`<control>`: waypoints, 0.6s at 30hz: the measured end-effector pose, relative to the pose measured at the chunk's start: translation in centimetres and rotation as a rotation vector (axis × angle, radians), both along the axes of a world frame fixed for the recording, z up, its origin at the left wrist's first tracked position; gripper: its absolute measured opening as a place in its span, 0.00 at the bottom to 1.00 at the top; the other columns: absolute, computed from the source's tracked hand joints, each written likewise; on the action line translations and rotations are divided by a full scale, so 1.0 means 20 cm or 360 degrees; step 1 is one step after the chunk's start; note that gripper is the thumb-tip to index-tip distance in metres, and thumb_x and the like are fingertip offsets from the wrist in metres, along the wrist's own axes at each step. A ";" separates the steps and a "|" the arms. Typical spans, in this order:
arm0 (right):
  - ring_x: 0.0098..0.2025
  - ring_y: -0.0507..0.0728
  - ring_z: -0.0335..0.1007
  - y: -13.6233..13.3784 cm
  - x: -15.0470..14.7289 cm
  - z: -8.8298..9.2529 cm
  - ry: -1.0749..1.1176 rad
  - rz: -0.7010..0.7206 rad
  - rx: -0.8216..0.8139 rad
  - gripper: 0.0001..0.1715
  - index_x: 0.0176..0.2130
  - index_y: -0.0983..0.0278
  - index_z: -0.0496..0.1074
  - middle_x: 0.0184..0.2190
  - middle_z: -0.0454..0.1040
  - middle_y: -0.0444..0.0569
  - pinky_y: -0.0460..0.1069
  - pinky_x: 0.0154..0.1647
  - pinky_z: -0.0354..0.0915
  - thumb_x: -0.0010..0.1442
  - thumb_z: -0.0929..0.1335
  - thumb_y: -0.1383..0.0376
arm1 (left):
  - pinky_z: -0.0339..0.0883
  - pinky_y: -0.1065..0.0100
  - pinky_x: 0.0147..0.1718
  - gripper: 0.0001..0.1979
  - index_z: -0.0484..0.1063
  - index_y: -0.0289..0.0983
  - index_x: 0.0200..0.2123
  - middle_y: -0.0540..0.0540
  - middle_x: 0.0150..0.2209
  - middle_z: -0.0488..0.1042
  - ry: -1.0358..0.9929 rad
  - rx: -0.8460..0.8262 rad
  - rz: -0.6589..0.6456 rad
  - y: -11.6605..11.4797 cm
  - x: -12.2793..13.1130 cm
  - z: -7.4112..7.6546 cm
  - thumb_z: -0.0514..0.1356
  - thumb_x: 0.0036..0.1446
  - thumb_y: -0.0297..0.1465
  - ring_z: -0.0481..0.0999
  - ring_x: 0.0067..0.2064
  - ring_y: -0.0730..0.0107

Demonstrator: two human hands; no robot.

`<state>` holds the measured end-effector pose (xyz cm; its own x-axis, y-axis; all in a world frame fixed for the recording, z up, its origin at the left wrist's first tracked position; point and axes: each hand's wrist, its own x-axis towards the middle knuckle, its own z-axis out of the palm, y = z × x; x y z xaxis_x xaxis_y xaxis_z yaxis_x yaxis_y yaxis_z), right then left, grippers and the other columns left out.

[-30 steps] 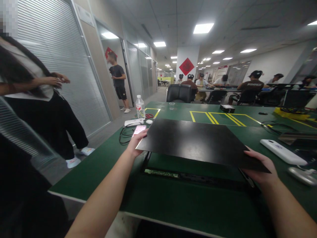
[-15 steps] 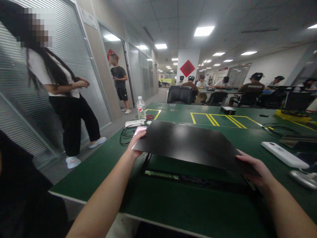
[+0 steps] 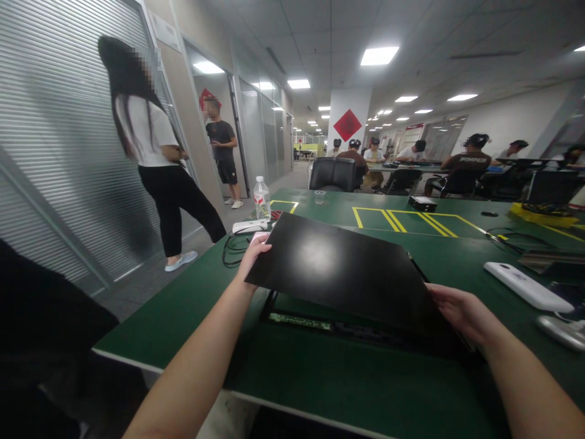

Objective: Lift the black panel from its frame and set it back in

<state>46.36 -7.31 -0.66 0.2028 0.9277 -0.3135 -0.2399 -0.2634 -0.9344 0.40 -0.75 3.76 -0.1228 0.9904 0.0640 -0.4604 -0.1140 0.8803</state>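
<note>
A thin black panel (image 3: 338,262) is held tilted above the green table (image 3: 183,323), its right side lower than its left. My left hand (image 3: 254,259) grips the panel's left edge, thumb on top. At the right edge my right hand (image 3: 461,308) is closed on the panel, with its fingertips partly hidden. Beneath the panel lies a dark frame (image 3: 388,334), mostly covered, with a green circuit strip (image 3: 299,321) showing along its near side.
Beyond the panel stand a water bottle (image 3: 261,200) and a clear cup (image 3: 319,197). A white device (image 3: 525,285) and a silver mouse (image 3: 561,331) lie right. Black cables (image 3: 232,251) lie left. A person (image 3: 158,146) walks along the glass wall.
The panel's right side has dipped and its left far corner has risen, with my right hand shifted slightly left. The person at the left has turned and walked further away.
</note>
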 end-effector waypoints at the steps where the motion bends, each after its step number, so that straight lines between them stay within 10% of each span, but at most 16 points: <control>1: 0.37 0.60 0.81 0.00 0.00 0.00 -0.0005 -0.0027 0.0005 0.16 0.39 0.65 0.80 0.39 0.83 0.56 0.49 0.34 0.76 0.47 0.72 0.70 | 0.73 0.62 0.40 0.19 0.75 0.36 0.40 0.48 0.34 0.81 0.0017 0.0009 0.0004 0.00 0.00 0.00 0.65 0.40 0.27 0.81 0.37 0.61; 18: 0.38 0.62 0.82 0.02 0.06 -0.01 -0.0215 -0.0162 0.0088 0.34 0.56 0.61 0.73 0.40 0.83 0.58 0.52 0.35 0.76 0.49 0.72 0.67 | 0.73 0.60 0.41 0.22 0.74 0.36 0.42 0.48 0.36 0.81 -0.0014 0.0069 0.0025 0.01 0.00 -0.02 0.65 0.38 0.29 0.80 0.37 0.60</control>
